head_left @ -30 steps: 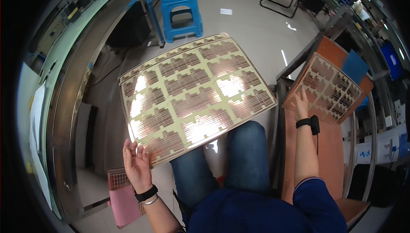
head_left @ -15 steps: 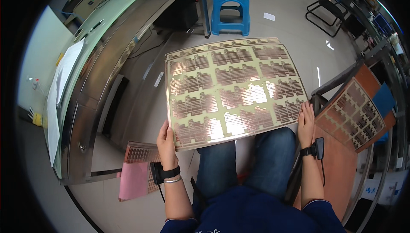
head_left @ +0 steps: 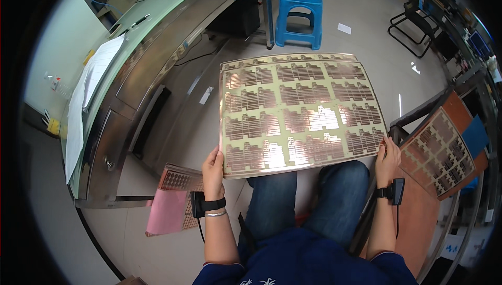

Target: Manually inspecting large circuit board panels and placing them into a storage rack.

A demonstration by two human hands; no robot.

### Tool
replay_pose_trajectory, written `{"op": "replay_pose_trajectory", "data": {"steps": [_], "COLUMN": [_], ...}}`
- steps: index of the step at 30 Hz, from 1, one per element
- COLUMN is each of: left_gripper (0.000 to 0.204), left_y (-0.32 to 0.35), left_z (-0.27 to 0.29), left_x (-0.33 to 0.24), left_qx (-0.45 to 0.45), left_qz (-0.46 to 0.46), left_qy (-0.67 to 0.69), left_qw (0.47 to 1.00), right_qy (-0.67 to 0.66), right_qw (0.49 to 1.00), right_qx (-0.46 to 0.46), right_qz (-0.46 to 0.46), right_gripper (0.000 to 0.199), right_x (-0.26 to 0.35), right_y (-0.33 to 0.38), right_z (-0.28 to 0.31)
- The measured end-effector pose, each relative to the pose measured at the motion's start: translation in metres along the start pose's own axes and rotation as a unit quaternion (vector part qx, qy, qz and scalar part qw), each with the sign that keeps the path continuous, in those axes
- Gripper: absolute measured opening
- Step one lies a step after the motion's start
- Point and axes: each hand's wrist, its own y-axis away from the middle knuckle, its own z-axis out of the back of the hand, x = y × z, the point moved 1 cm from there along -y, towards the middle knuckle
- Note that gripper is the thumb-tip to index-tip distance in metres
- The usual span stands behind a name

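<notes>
A large circuit board panel (head_left: 306, 112), pale green with rows of shiny copper patterns, is held in front of me above my knees. At its near left corner my left hand (head_left: 213, 166) grips the edge, thumb on the side and fingers partly hidden beneath. My right hand (head_left: 388, 155) holds the near right corner in the same way. Light glares off the copper in the panel's nearer rows. The panel looks like a single sheet or a thin stack; I cannot tell which.
To the right, a similar panel (head_left: 438, 152) leans on a reddish-brown board (head_left: 418, 201). Copper panels with a pink sheet (head_left: 167, 213) stand low at the left. A glass-topped metal desk (head_left: 112, 123) runs along the left. Beyond are a blue stool (head_left: 299, 16) and a black chair (head_left: 413, 18).
The panel and both hands sit slightly further right in view, along with the surroundings, as the view has turned a little left. Both hands keep their grip on the panel.
</notes>
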Motion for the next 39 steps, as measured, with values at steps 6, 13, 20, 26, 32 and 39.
{"op": "replay_pose_trajectory", "data": {"steps": [6,13,20,26,32,39], "left_gripper": [0.037,0.036,0.031,0.03,0.031,0.03], "left_y": [-0.003,0.005,0.009,0.003,0.011,0.01], "left_z": [0.001,-0.001,-0.012,-0.004,-0.02,-0.018], "left_x": [0.001,-0.011,-0.021,-0.033,-0.048,-0.042], "left_qx": [0.024,-0.02,0.031,-0.051,-0.07,-0.071], "left_qz": [-0.013,-0.078,-0.29,-0.144,-0.178,-0.174], "left_qy": [0.005,-0.096,-0.345,-0.195,-0.273,-0.304], "left_qw": [1.0,0.992,0.892,0.969,0.943,0.934], "right_qy": [0.065,0.04,-0.005,0.028,-0.012,-0.361], "right_qw": [0.997,0.998,0.999,0.998,0.997,0.918], "right_qx": [0.004,0.005,0.013,-0.01,0.048,0.025], "right_qz": [0.038,0.047,0.037,0.061,-0.065,-0.162], "right_gripper": [0.031,0.031,0.031,0.03,0.029,0.031], "right_x": [0.002,0.01,0.013,0.018,0.021,-0.02], "right_y": [0.009,0.014,0.011,0.012,0.005,-0.008], "right_z": [0.006,0.012,0.015,0.014,0.019,0.011]}}
